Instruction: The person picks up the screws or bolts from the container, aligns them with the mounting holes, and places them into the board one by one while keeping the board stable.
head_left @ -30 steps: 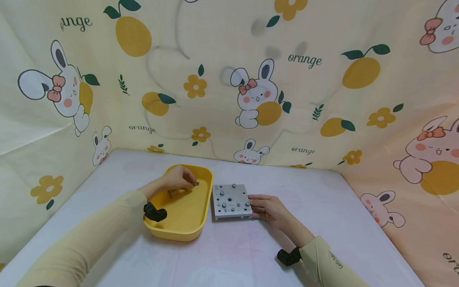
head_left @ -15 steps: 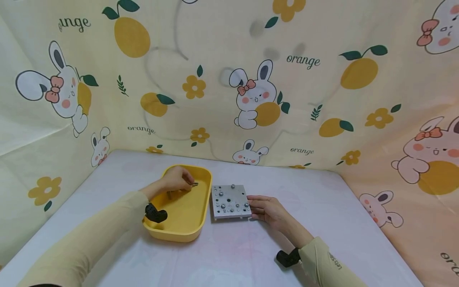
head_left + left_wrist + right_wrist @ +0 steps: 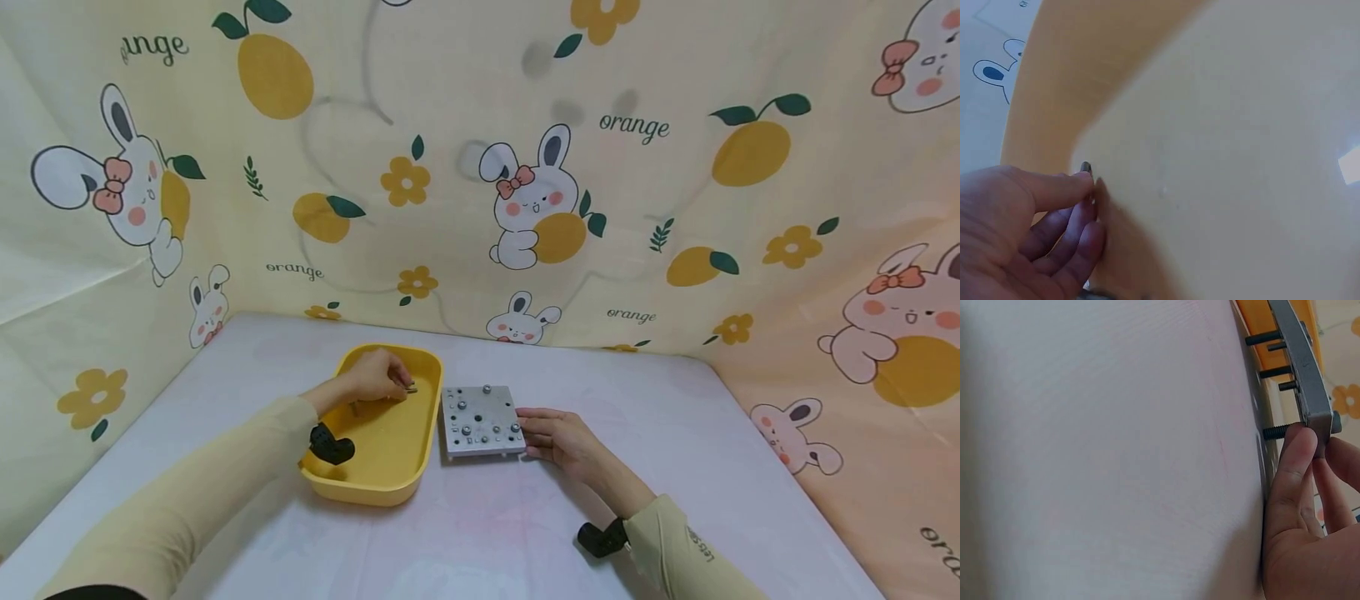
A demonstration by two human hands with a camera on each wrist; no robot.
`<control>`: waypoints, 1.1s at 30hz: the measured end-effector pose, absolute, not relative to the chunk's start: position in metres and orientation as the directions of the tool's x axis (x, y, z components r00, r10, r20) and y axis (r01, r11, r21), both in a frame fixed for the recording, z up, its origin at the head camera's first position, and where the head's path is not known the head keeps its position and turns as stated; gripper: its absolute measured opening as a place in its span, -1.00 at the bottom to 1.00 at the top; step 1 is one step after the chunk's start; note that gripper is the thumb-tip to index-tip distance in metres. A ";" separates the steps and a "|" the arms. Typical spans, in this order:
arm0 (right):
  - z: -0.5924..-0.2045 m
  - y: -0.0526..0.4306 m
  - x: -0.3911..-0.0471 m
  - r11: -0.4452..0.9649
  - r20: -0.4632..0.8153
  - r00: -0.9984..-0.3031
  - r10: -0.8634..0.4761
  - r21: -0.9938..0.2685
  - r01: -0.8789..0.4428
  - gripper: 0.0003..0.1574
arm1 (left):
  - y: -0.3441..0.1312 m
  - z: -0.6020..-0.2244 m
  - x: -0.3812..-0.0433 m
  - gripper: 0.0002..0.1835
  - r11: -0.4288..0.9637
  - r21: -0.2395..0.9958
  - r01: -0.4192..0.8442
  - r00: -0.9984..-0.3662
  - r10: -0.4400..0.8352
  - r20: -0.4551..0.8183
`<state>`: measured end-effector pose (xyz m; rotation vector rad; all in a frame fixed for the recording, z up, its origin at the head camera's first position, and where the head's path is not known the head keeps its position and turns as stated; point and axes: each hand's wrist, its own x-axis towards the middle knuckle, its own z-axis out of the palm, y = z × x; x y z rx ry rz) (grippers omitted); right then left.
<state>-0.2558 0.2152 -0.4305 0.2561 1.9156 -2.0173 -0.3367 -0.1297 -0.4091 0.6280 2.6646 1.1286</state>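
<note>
Inside the yellow tray [image 3: 367,475], my left hand [image 3: 372,375] pinches a small metal piece [image 3: 1086,167] between thumb and fingertips. Only the tip of that piece shows, so its exact kind cannot be told. To the tray's right is a square metal plate [image 3: 483,412] with several screws and holes in its top. My right hand [image 3: 566,439] grips the plate at its right edge. Several threaded screw shanks [image 3: 1275,432] stick out from the plate's underside, holding it a little above the table in the right wrist view.
More metal lies in the tray, partly hidden under my left hand; a dark piece [image 3: 1094,295] shows at the bottom of the left wrist view. A white tabletop [image 3: 480,533] lies below, and a patterned curtain [image 3: 450,167] stands behind and at both sides.
My left hand has shifted slightly within the tray, its fingers still at the small metal piece. The right hand and the plate stay in place.
</note>
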 end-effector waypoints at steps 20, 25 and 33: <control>-0.435 0.218 -0.255 -0.033 -0.375 -0.923 -0.083 -0.925 0.378 -0.56 | -0.124 -0.388 -0.325 -0.83 0.500 0.775 0.386 -0.895 0.408 0.183; -0.436 0.219 -0.256 -0.029 -0.372 -0.925 -0.083 -0.927 0.375 -0.56 | -0.116 -0.377 -0.318 -0.81 0.477 0.785 0.396 -0.895 0.390 0.215; -0.434 0.215 -0.258 -0.030 -0.365 -0.926 -0.099 -0.929 0.370 -0.57 | -0.105 -0.363 -0.308 -0.83 0.394 0.841 0.371 -0.888 0.415 0.197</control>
